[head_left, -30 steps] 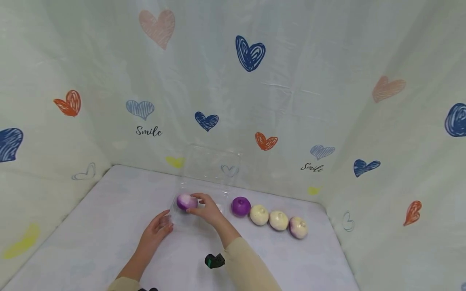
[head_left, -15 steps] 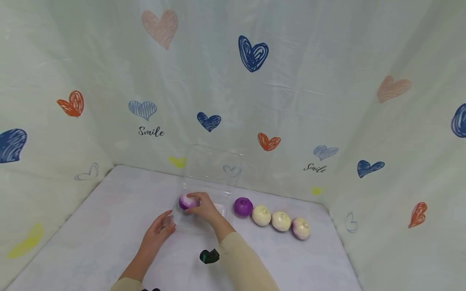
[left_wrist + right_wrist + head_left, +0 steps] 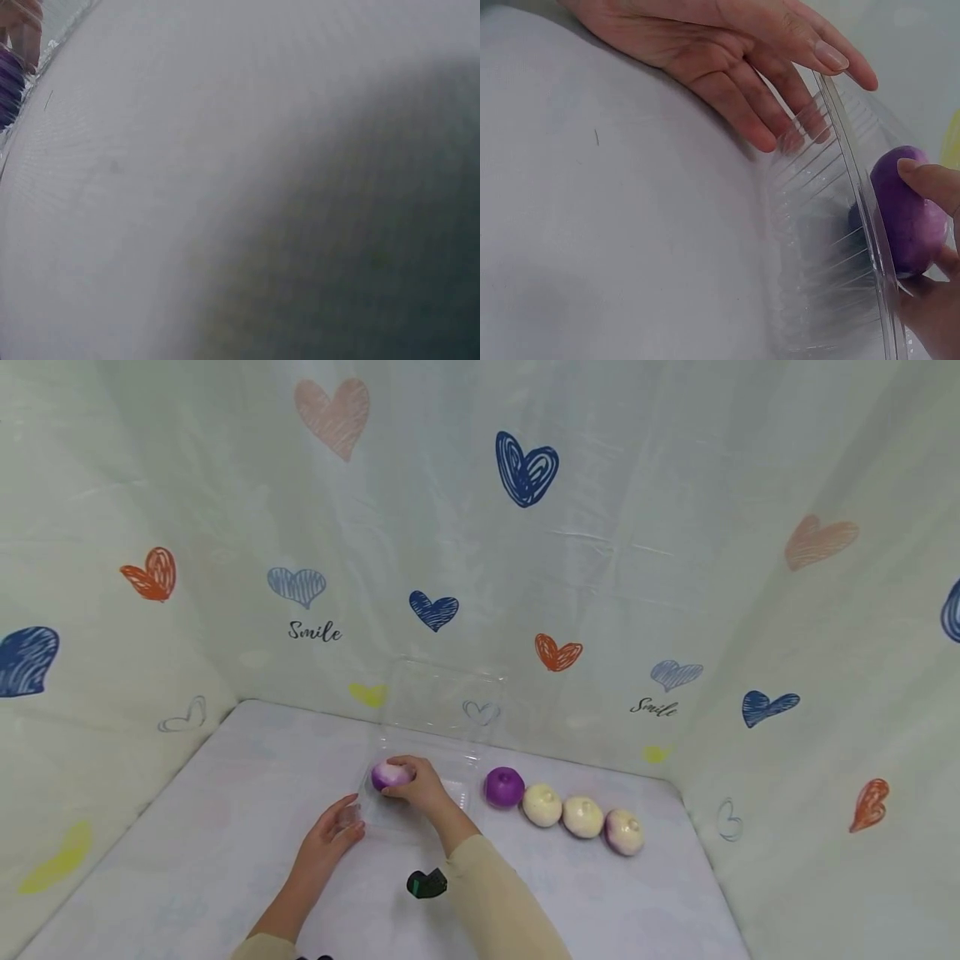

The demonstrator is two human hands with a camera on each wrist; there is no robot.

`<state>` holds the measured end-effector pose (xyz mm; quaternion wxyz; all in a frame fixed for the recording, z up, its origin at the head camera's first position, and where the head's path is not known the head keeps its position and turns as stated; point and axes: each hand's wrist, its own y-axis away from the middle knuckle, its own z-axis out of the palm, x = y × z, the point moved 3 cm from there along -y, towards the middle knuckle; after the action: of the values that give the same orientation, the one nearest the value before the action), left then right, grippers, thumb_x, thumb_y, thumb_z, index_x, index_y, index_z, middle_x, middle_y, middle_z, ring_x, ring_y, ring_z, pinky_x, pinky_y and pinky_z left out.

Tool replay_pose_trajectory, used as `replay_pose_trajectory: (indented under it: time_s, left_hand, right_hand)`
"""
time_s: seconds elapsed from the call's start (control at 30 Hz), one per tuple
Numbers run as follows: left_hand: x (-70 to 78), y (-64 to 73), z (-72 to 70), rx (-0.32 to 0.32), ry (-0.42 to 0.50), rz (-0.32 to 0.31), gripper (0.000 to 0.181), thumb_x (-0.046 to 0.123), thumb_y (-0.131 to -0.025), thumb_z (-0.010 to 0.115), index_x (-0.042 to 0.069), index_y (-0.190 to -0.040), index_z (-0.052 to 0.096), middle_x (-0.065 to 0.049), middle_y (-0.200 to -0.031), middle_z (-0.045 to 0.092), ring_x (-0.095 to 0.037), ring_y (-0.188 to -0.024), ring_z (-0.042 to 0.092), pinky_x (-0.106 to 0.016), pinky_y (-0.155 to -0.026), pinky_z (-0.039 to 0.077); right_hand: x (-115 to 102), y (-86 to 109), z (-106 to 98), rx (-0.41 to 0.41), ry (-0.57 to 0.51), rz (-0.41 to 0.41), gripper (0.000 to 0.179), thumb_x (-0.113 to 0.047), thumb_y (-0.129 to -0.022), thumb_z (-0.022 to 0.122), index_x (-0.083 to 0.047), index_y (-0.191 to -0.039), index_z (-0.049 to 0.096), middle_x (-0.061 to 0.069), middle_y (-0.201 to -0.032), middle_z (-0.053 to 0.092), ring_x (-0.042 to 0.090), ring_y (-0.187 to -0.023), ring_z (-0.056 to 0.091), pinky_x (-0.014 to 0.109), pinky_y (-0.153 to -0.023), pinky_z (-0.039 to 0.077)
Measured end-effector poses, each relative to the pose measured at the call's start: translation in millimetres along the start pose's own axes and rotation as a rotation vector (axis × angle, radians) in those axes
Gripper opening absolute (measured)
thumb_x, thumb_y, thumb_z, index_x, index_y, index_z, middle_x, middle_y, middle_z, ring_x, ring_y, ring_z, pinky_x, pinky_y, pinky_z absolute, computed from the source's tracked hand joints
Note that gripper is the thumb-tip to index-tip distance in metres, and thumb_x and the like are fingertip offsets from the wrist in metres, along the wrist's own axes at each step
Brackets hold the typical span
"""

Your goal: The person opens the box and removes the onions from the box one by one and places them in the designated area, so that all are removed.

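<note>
In the head view, my right hand (image 3: 423,789) holds a purple-and-white onion (image 3: 384,776) between thumb and fingers, at the left end of a clear plastic box (image 3: 460,794). The right wrist view has the onion (image 3: 907,217) just behind the box's rim, with the right thumb (image 3: 919,171) on its upper side. My left hand (image 3: 324,847) grips the box's near-left corner, thumb at the rim and fingers along the outer wall (image 3: 810,165). The left wrist view catches only a sliver of the onion (image 3: 9,86) and right-hand fingers (image 3: 26,34).
The box's clear lid (image 3: 442,702) stands raised at the back. Right of the box lie a purple onion (image 3: 504,787), two whitish onions (image 3: 542,805) and a purple-white one (image 3: 624,832) in a row. A curtain with printed hearts (image 3: 433,611) encloses the white table (image 3: 247,827).
The right hand has closed in over the onion, and its forearm has shifted left and forward. My left hand keeps its place at the box corner. The head view has turned slightly left.
</note>
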<state>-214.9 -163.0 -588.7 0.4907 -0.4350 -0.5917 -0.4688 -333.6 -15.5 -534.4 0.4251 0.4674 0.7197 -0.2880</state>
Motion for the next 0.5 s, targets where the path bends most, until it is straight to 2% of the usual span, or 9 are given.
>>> replay_pose_trajectory:
  time_s: [0.1, 0.3, 0.37, 0.5]
  left_hand:
    - [0.7, 1.2, 1.1, -0.003, -0.004, 0.019, 0.060, 0.033, -0.093, 0.067, 0.019, -0.146, 0.043, -0.014, -0.141, 0.049, -0.025, -0.124, 0.050, -0.012, -0.087, 0.044]
    - [0.8, 1.3, 1.3, -0.007, 0.036, 0.021, 0.060, 0.031, -0.093, 0.068, 0.017, -0.146, 0.042, -0.016, -0.142, 0.048, -0.005, -0.107, 0.058, -0.014, -0.086, 0.047]
    - [1.0, 1.7, 1.1, -0.003, 0.030, 0.018, 0.060, 0.030, -0.093, 0.068, 0.017, -0.146, 0.042, -0.016, -0.142, 0.048, -0.002, -0.105, 0.057, -0.014, -0.086, 0.047]
    - [2.1, 2.6, 1.3, 0.005, 0.033, 0.020, 0.060, 0.029, -0.093, 0.069, 0.016, -0.145, 0.043, -0.016, -0.141, 0.050, -0.003, -0.107, 0.056, -0.014, -0.086, 0.047]
  right_hand:
    - [-0.5, 1.8, -1.1, 0.008, -0.014, 0.020, 0.047, -0.001, -0.073, 0.084, -0.006, -0.117, 0.069, 0.009, -0.122, 0.063, 0.025, -0.117, 0.055, 0.036, -0.100, 0.045]
    - [2.3, 3.8, -2.8, 0.001, -0.013, 0.045, 0.047, -0.003, -0.074, 0.084, -0.009, -0.118, 0.068, 0.008, -0.125, 0.061, 0.026, -0.117, 0.055, 0.039, -0.100, 0.045]
    - [3.5, 3.8, -3.2, -0.006, -0.010, 0.039, 0.048, -0.003, -0.073, 0.084, -0.009, -0.118, 0.068, 0.008, -0.124, 0.062, 0.024, -0.116, 0.055, 0.037, -0.100, 0.045]
    - [3.7, 2.4, -2.8, -0.028, 0.026, -0.023, 0.050, 0.002, -0.069, 0.085, -0.005, -0.116, 0.069, 0.009, -0.120, 0.065, 0.022, -0.112, 0.057, 0.032, -0.098, 0.045]
